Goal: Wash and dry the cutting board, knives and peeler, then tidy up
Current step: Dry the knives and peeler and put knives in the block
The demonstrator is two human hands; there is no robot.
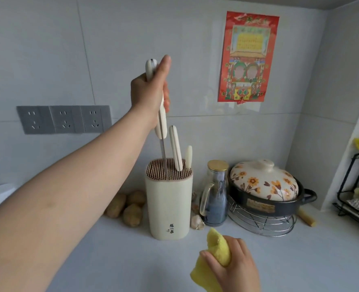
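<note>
Knife (161, 125) first: in the head view it is hanging point-down over the knife block (169, 207), and its blade tip is just entering the bristle top near the block's left side. The left hand (151, 89) is gripping the cream handle from above, fingers wrapped round it and arm stretched forward. I cannot tell whether that hand is carrying one long handle or two. Two other cream handles (175, 144) are already standing in the block, to the right of the blade. The right hand (235, 268) is clutching a bunched yellow cloth (218, 247) low over the counter (111, 260), well apart from the block.

Judging by this, the person is working through the tidying step, stowing a knife that is done with. The next move is calling for a straight downward push, keeping the blade upright so it slides between the bristles without tipping the block, which nothing is bracing. Potatoes (132, 213) are lying just behind the block.
</note>
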